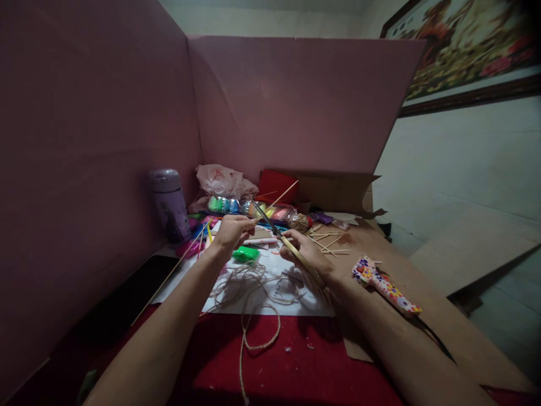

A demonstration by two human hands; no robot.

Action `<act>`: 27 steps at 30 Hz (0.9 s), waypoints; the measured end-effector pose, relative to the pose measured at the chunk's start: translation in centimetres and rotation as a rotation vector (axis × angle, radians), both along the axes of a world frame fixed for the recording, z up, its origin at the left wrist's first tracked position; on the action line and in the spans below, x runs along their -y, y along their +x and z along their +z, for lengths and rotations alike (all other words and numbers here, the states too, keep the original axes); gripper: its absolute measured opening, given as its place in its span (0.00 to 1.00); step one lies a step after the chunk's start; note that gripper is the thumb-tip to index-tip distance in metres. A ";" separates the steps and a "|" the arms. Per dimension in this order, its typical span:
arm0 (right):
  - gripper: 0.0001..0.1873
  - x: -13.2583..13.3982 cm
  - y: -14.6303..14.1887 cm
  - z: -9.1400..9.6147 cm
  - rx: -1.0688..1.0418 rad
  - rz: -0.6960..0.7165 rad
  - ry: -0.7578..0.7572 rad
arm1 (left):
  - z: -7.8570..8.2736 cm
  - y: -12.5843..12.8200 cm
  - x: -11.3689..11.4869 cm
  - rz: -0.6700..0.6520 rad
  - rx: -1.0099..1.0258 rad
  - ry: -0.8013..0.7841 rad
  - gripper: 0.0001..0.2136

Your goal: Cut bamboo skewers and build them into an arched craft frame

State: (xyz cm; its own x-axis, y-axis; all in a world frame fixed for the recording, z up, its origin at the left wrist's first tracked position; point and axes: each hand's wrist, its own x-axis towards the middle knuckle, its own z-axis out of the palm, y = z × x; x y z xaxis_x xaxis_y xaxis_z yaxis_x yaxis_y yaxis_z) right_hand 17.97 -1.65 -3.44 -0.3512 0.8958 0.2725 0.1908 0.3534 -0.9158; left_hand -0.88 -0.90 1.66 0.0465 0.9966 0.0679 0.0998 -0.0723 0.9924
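My left hand (231, 231) is closed in a pinch on a thin wooden stick (282, 195) that slants up to the right. My right hand (306, 252) is wrapped round the pale handle of a long tool (270, 225), perhaps scissors or a knife, whose dark blade crosses the stick between the hands. Both hands hover above a white sheet (270, 296) with loose twine (253, 304) and a green lump of clay (245, 254) on it.
A purple bottle (169, 204) stands at the left by the pink cardboard wall (84, 169). Packets of coloured clay (249, 208), a twine ball (299, 221), loose sticks (327, 239) and a patterned glue gun (382, 283) lie around. A dark phone (127, 296) lies at the left.
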 end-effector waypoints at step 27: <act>0.34 1.2 0.1 1.2 -0.029 0.035 -0.074 | -0.8 -0.3 -0.9 -0.011 -0.228 0.158 0.16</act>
State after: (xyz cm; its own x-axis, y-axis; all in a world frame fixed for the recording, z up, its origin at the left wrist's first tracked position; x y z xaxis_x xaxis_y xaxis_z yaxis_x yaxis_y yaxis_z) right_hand 18.04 -2.84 -2.27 -0.3759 0.9009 0.2169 0.1525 0.2911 -0.9445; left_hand -1.16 -0.04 0.90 0.0894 0.9737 0.2094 0.3180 -0.2272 0.9205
